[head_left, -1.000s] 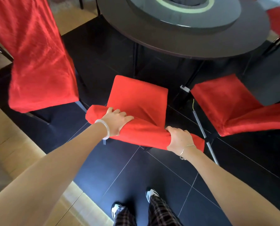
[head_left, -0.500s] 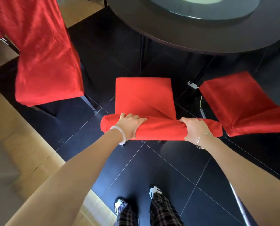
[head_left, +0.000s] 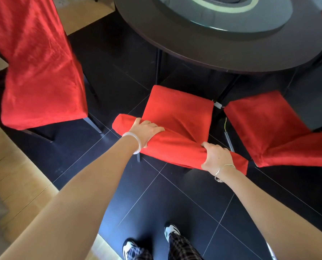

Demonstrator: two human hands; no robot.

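Fingers (head_left: 157, 128) of the L hand (head_left: 145, 133) lie close together and curl over the top of the middle chair (head_left: 177, 111), thumb on the near side. The hand grips the chair's back. A white bangle (head_left: 135, 142) sits on that wrist.

Fingers (head_left: 206, 145) of the R hand (head_left: 217, 157) curl over the same top edge, further right, & grip it too. A thin chain (head_left: 224, 168) is on that wrist.

The middle chair stands on the black floor (head_left: 175, 203), seat facing the round table (head_left: 222, 51) & close to it. The chair sits inside a red cover (head_left: 175, 151) that wraps its seat & back.

Far left is a left chair (head_left: 40, 72), also inside a red cover. The table has a round glass plate (head_left: 222, 17) on top. A right chair (head_left: 265, 124), red-covered too, is just beside the middle one. Low down are 2 white shoes (head_left: 172, 229).
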